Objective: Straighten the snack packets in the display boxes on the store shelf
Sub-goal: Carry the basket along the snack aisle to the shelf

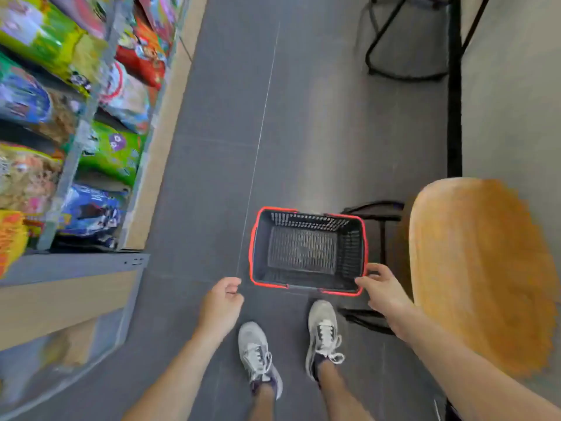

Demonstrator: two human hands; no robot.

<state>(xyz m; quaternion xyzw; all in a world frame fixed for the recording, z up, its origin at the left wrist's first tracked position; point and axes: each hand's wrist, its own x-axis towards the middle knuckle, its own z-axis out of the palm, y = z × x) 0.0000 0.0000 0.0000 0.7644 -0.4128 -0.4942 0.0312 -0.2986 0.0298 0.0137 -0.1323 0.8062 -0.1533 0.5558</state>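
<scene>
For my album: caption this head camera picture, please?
Left hand and right hand hover by a red-rimmed basket on the floor beside shelved snack packets.

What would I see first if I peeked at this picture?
A dark basket with a bright red rim, empty on the grey floor in the middle, ahead of two grey shoes, with the left hand and right hand by its near corners. Colourful snack packets crowd the shelf on the left, and an orange wooden seat fills the right.

Red-rimmed dark shopping basket [308, 291] on grey tiled floor [303, 117], grey sneakers [323, 332], what looks like a wooden stool seat [479, 268], black frame [453, 86].
</scene>
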